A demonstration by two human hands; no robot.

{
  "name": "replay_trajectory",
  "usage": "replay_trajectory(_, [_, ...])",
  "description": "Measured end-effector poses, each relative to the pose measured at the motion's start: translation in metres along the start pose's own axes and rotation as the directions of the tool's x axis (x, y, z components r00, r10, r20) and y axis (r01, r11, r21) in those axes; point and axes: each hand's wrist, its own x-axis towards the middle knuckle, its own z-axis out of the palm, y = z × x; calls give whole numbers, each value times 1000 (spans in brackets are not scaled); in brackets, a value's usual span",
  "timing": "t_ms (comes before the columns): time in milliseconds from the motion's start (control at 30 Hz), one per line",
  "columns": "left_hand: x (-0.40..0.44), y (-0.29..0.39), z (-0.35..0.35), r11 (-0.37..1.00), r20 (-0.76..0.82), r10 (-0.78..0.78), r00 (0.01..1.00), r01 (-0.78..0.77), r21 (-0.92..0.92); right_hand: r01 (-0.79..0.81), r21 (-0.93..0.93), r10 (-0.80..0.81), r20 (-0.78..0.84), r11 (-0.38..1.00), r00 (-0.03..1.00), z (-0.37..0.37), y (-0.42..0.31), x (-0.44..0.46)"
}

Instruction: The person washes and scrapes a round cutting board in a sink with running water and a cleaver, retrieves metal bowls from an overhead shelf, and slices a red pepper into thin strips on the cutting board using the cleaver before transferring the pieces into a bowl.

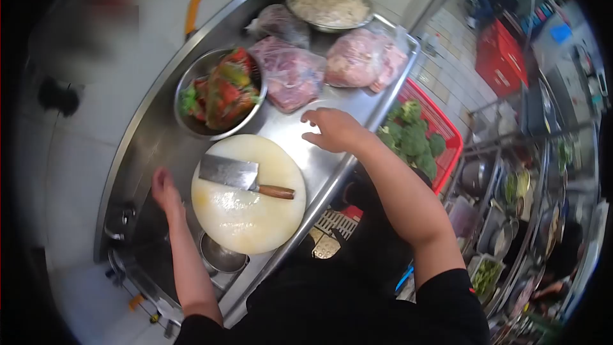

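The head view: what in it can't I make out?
All in the head view:
Cleaver: underside, hidden against the cutting board.
Small metal bowl: part hidden under that board.
Red basket: floor, hidden by broccoli.
Dark shape at far left: too blurred to identify.

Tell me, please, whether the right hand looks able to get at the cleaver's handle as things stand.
Probably yes: the right hand seems empty, and the cleaver lies on the round cutting board with its wooden handle pointing to that hand's side; nothing appears to cover it.
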Motion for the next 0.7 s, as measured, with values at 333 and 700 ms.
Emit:
replay_trajectory(333, [73,108,157,924,393,-140,909,-23,382,-2,-56,13,190,998,982,-17,-43,1])
replay_trajectory(700, [22,74,249,929,170,-194,966,126,348,-105,-22,107,165,994,980,-26,-29,-19])
